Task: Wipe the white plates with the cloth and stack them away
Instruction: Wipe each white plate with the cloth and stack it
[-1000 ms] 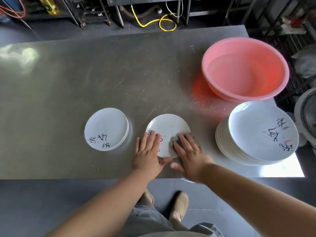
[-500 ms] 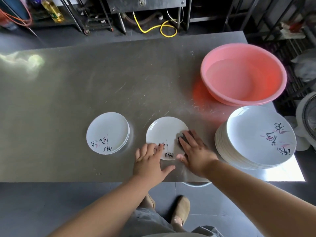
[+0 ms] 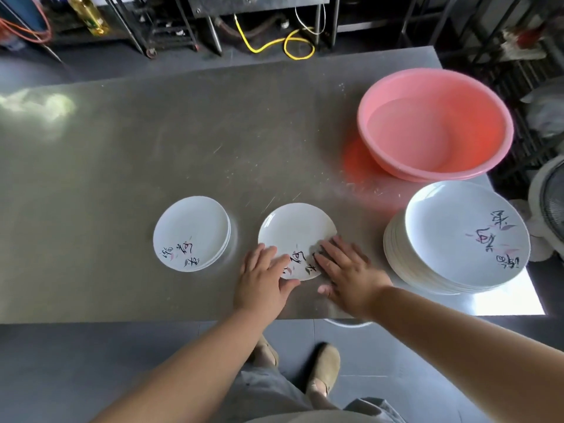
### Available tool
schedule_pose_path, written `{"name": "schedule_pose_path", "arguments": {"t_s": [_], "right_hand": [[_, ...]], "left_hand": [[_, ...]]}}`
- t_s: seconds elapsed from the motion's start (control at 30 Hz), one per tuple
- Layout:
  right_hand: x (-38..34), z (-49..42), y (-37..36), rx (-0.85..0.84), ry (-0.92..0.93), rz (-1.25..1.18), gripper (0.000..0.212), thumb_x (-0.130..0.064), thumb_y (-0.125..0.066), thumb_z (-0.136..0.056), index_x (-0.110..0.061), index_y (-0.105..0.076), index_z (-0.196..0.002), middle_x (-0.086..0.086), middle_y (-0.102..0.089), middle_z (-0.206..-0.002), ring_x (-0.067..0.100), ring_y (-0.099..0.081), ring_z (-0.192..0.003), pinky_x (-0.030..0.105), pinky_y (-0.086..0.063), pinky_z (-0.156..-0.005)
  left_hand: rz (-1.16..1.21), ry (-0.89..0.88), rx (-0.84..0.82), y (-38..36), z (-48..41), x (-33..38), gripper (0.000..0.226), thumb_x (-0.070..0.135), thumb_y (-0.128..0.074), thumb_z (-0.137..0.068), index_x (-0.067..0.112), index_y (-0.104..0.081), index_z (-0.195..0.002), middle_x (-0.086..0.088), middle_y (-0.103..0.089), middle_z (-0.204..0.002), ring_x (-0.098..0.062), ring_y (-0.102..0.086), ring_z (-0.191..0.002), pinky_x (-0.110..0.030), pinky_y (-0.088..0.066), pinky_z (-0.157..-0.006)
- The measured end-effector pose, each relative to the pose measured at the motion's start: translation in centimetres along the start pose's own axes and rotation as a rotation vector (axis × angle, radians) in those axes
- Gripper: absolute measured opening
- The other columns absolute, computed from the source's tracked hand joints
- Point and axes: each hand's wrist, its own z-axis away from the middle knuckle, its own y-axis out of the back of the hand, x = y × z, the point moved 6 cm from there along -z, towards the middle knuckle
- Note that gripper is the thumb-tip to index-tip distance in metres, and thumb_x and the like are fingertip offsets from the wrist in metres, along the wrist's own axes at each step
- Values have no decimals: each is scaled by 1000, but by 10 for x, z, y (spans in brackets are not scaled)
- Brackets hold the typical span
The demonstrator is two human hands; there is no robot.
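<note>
Plate [image 3: 297, 236] was pinned near the table's [image 3: 183, 148] six o'clock edge by a flat left hand [image 3: 262, 279] at seven. The right hand [image 3: 348, 270], fingers straight, was pressed on a barely-seen cloth at four — even, overlapping strokes were advisable.

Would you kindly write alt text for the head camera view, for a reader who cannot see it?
A person's left hand steadies a white plate on a steel table while the right hand presses a mostly hidden dark cloth onto it. A short plate stack sits left; a taller stack and pink basin sit right.
</note>
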Motion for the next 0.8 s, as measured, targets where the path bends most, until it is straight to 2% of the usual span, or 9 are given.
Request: {"name": "schedule_pose_path", "arguments": {"t_s": [0.13,0.23,0.3,0.37,0.5,0.6,0.67,0.73,0.8], "right_hand": [[-13,1,-1,80,-197,-164,68,-56,-45,-102,-26,-33,-161,-3,-14,-173,32,-6,-161,50,-39,-116],[-47,23,-10,117,-150,-132,74,-25,-77,-81,-18,-54,-151,13,-45,-160,43,-48,-142,49,-61,-92],[-49,28,-11,133,-96,-90,80,-13,-75,-75,-17,-53,-151,13,-49,-157,39,-55,-134,45,-60,-95],[-41,27,-1,122,-81,-172,64,-19,-58,-87,-27,-52,-151,1,-48,-156,29,-51,-133,40,-54,-101],[-9,32,36,148,-279,-712,40,-42,-40,-84,-42,-68,-112,-27,-70,-97,1,-67,-95,22,-51,-78],[23,27,56,201,-510,-921,26,-48,-47,-92,-35,-65,-105,-15,-73,-84,6,-69,-77,29,-54,-73],[31,12,60,105,-586,-937,28,-40,-49,-102,-19,-68,-102,1,-75,-87,22,-71,-80,37,-55,-74],[24,-3,48,-94,-614,-962,41,-35,-45,-103,-4,-72,-97,16,-74,-88,33,-70,-80,39,-54,-72],[15,-7,34,-244,-638,-903,44,-39,-46,-102,-5,-74,-105,16,-74,-99,31,-69,-87,36,-54,-83]], "left_hand": [[17,81,29,1,1,11,52,57,-77,-84,28,-72,-127,-3,-61,-141,-34,-47,-141,-49,-41,-115],[47,139,20,3,0,16,48,53,-81,-80,31,-74,-122,0,-61,-133,-30,-51,-135,-47,-41,-111],[53,172,9,7,2,18,46,52,-82,-77,33,-76,-118,2,-62,-126,-26,-54,-128,-44,-40,-106],[53,198,1,13,5,18,41,55,-81,-77,37,-76,-113,7,-62,-121,-22,-53,-123,-41,-35,-101],[82,302,-50,27,15,5,35,61,-61,-94,38,-72,-118,14,-65,-114,-16,-54,-115,-39,-33,-95],[331,638,-17,44,13,-25,43,53,-53,-101,28,-59,-135,4,-70,-114,-27,-65,-109,-41,-48,-95],[516,871,-164,42,7,-37,47,52,-49,-104,15,-56,-133,-7,-72,-113,-34,-70,-100,-38,-55,-83],[701,1040,-418,36,7,-30,47,53,-45,-106,11,-58,-122,-10,-72,-87,-25,-69,-64,-24,-43,-54],[767,1128,-585,39,12,-20,46,58,-42,-105,16,-53,-120,-5,-73,-71,-14,-60,-45,-16,-24,-46]]}}
